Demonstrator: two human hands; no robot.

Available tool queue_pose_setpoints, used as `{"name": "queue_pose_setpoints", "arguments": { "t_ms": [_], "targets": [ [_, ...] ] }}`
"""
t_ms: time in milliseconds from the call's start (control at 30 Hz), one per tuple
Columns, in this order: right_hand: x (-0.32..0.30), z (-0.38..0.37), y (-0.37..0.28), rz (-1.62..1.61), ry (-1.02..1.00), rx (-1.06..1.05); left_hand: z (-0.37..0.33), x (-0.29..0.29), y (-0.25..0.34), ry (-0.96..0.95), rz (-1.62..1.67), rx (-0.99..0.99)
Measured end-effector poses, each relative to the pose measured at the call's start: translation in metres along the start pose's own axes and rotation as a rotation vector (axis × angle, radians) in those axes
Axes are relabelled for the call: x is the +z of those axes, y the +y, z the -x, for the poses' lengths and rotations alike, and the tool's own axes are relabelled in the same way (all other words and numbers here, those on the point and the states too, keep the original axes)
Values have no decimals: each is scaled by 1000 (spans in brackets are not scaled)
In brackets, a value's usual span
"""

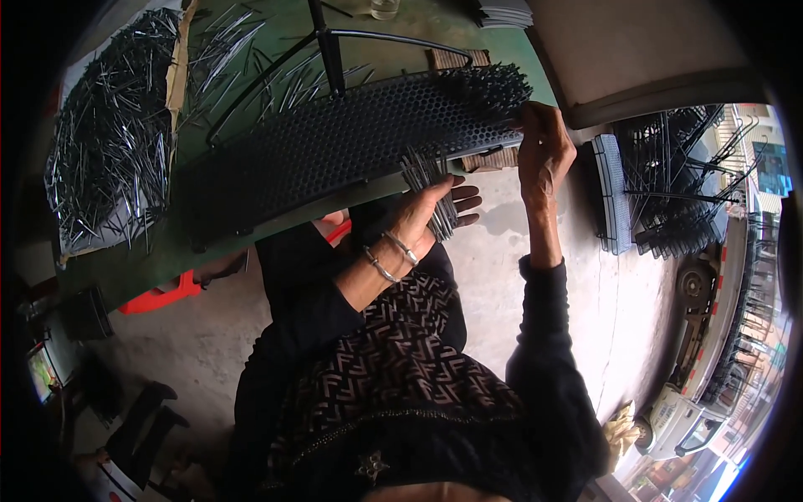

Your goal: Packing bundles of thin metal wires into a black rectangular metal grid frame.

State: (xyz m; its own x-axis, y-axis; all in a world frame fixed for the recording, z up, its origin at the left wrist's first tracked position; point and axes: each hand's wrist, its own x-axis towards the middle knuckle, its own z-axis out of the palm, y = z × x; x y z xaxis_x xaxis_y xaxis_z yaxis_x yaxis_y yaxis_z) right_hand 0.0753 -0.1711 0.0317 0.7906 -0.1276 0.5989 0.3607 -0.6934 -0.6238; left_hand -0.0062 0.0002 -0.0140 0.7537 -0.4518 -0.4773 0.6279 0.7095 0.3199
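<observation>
A bundle of thin dark metal rods (pixel 435 188) lies across the palm of my left hand (pixel 411 217), the thumb closed over it. This hand is just in front of a long black perforated rack (pixel 326 130) with rows of round holes. At the rack's right end, many short dark rods (pixel 493 88) stand packed upright in the holes. My right hand (pixel 545 155) is at that end, its thumb and fingertips pinched together by the rack's edge. Whatever the pinch holds is too small to make out.
A cardboard box (pixel 177 75) heaped with dark rods sits at the left of the green table (pixel 150 263). Loose rods (pixel 226 54) are scattered behind the rack, near its bent metal frame (pixel 330 58). A glass (pixel 384 8) stands far back. More racks (pixel 669 176) stack at right. A red stool (pixel 163 294) is below.
</observation>
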Motion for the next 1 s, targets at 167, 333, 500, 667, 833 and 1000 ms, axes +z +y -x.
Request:
{"name": "queue_pose_setpoints", "arguments": {
  "t_ms": [167,333,500,667,833,1000],
  "targets": [
    [-1,-1,-3,30,-24,-11,-5,-6,-3,12,18,-34],
    [-7,0,-9,55,-55,18,1,0,0,63,-45,-16],
    [-9,-7,-9,50,-118,60,3,0,0,90,-87,-23],
    [-3,-1,1,11,-280,60,9,4,3,110,-125,-10],
    [4,3,-7,353,-204,-15,14,9,9,126,-209,-3],
    [7,14,-3,452,-174,-83,14,10,7,108,-206,29]
  ]
}}
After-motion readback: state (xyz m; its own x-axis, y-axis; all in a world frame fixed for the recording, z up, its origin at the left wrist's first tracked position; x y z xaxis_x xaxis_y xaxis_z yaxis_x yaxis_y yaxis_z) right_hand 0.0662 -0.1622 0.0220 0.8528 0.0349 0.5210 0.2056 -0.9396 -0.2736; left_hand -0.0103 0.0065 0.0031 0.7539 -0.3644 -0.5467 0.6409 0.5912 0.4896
